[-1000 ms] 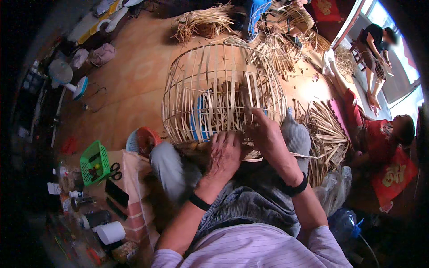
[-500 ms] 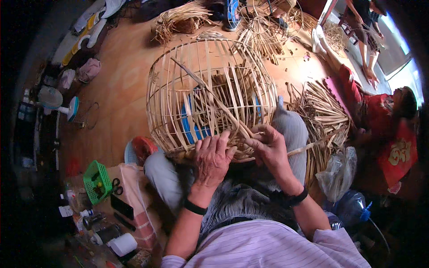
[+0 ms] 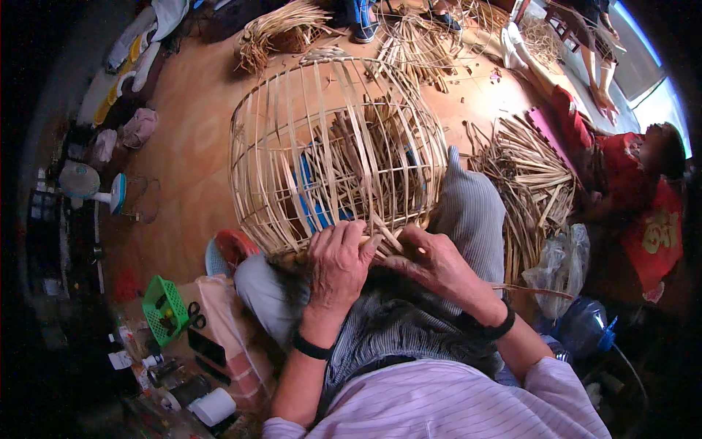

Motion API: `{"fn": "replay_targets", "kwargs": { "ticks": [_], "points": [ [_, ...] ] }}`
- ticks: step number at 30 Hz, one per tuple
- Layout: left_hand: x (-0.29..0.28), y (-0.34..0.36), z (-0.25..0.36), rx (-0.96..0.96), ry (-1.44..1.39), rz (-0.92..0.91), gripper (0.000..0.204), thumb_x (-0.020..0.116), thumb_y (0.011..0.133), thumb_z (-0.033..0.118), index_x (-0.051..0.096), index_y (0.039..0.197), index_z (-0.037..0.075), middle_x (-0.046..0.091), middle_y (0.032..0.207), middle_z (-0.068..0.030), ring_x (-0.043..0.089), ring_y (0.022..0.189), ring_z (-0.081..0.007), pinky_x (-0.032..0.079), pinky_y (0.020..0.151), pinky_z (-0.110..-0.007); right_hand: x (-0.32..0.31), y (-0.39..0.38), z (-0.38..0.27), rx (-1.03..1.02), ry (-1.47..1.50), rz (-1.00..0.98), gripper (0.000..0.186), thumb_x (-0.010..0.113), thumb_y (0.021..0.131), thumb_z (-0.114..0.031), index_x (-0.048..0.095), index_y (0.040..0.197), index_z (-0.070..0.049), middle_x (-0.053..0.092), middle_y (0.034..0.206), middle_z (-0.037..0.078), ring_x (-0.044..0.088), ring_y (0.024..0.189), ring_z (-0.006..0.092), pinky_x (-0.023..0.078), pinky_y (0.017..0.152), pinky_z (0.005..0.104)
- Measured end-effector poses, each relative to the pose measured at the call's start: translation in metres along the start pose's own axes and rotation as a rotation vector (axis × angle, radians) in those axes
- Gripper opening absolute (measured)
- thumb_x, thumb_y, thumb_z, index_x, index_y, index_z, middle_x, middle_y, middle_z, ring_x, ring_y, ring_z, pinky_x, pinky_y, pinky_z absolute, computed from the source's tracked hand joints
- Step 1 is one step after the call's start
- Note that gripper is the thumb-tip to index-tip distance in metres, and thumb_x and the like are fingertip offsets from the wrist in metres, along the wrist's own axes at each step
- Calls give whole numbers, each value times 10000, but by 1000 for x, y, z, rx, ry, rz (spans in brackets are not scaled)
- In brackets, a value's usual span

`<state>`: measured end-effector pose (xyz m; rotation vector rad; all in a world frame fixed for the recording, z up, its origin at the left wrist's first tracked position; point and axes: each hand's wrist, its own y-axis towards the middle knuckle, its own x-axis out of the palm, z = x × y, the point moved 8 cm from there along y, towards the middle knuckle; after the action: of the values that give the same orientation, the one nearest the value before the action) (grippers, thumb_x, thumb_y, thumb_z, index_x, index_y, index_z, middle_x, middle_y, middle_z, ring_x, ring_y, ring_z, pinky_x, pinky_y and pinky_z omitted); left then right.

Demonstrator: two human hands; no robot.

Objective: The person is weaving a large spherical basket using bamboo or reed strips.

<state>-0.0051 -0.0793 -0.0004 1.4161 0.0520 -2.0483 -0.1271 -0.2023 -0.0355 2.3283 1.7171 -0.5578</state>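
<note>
A round open cage-like basket of pale split strips stands before my knees, with loose dried stalks and a blue object seen through its bars. My left hand has its fingers curled over the near woven edge. My right hand, just to its right, pinches a pale strip at that same edge; the fingertips are partly hidden. A pile of long dried stalks lies beside my right knee.
A person in red sits at right; other people's legs show beyond. Stalk bundles lie at the back. Left hold a green plastic basket, scissors and a phone. A water jug is at lower right.
My right hand has come down to the basket's edge. The long strip that slanted across the bars half a second ago is lowered. The view has shifted slightly.
</note>
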Motion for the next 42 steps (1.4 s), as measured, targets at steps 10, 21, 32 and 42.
{"fn": "replay_targets", "kwargs": {
  "ticks": [10,21,32,42],
  "points": [
    [10,19,-1,-87,-27,-18,413,767,997,322,591,751,41,640,722,-179,678,710,-425,510,643,-534,-10,21,43,115,153,307,280,672,1104,-243,705,1109,35,683,790,103,580,718,95,527,649,332],
    [-30,-7,-17,-155,-114,161,419,786,985,250,608,659,59,634,659,-162,666,618,-383,514,578,-495,8,16,-9,55,228,237,214,700,1089,-179,709,1067,33,590,692,28,518,673,72,483,580,313],
    [-28,6,-79,-379,-246,236,456,736,1035,358,564,745,52,568,669,-211,596,631,-445,459,572,-503,6,62,-12,303,619,157,280,652,1117,-246,709,1239,0,685,750,3,623,637,75,512,562,290],
    [-15,6,-89,-261,-179,72,470,654,1086,430,556,820,55,600,694,-203,619,706,-478,475,609,-509,47,23,4,331,618,-93,327,651,1128,-328,772,1229,-41,681,892,-77,549,763,31,459,666,225]
  ]
}}
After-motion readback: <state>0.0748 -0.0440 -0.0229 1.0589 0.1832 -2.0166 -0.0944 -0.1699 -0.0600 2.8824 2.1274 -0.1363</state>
